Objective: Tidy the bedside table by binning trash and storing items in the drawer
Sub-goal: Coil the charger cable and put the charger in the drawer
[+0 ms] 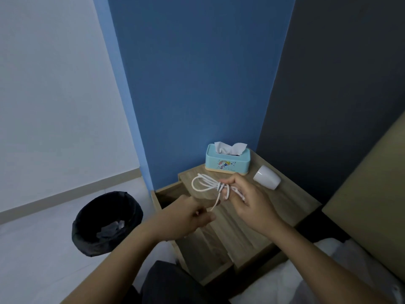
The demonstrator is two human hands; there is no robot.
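**Both hands winding a white cord above the bedside table**

Centre of the frame: the right hand [245, 198] holds a coiled white cord [208, 185] above the wooden bedside table [285, 200]. Its fingers are curled and pressed together around the bundle's middle, where several turns of cord wrap crosswise over the loops; the free loops project toward the upper left. The left hand [188, 216], just left of and below the right, pinches the loose end of the cord between thumb and forefinger, its other fingers folded into the palm. The short run of cord between the two hands looks taut.

Upper centre of the table, against the blue wall: a light blue tissue box [228, 161] with a white tissue standing out of its slot. To its right, a white cup [267, 177] lies tipped on its side on the tabletop, mouth facing the upper left.

Below and left of the hands: the table's drawer [166, 194] stands pulled out; its interior is dark and partly hidden by the left hand.

Lower left of the frame: a round bin [107, 222] with a black liner stands on the pale floor, crumpled material visible inside.
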